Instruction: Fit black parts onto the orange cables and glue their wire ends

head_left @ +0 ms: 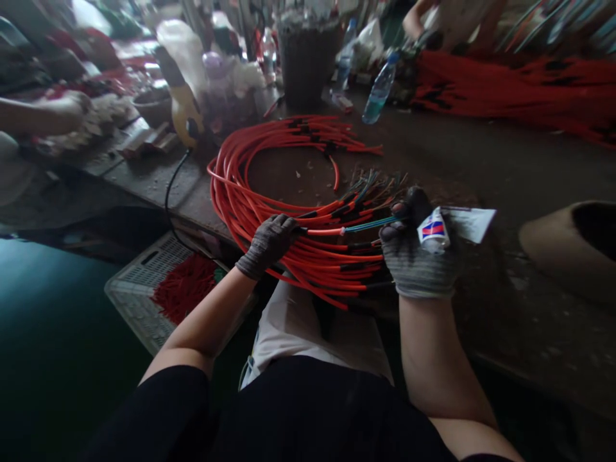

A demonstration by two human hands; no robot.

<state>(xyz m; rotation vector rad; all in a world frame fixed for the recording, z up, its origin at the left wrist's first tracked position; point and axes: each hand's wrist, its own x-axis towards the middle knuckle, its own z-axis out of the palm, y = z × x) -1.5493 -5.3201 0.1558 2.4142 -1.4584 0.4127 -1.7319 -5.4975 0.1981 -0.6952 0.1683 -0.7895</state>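
At the centre of the frame, our gloved left hand [270,242] closes around an orange cable [325,231]; our right hand [418,256] curls shut on its thin wires and a tube [434,231]. It looks springy; gripping the jacket spares the wires.

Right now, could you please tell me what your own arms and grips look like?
The left grip wears a grey knitted glove with a finely striped cuff. The right grip wears a similar one, its fingers darker, almost black. The forearms are uncovered, below short, plain black sleeves.
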